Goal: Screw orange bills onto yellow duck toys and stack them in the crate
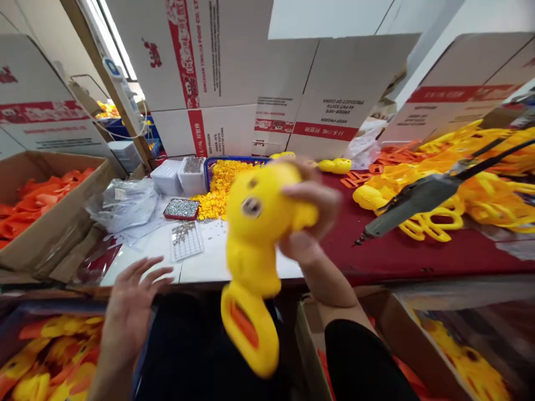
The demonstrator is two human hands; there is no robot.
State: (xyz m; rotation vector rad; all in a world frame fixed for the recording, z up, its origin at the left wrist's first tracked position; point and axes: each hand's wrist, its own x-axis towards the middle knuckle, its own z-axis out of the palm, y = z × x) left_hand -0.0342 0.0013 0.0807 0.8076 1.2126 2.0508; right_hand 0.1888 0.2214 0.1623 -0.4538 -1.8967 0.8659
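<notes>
I had the right hand's (310,214) fingers wrapped round the yellow animal-headed toy (253,259) near its top, long axis near-upright, loop handle (268,341) lowest, the left hand (132,303) spread and empty to its left.

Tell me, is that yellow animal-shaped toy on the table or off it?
Off it: the right hand holds the yellow animal-shaped toy up, its looped end hanging past the table's front edge.
</notes>
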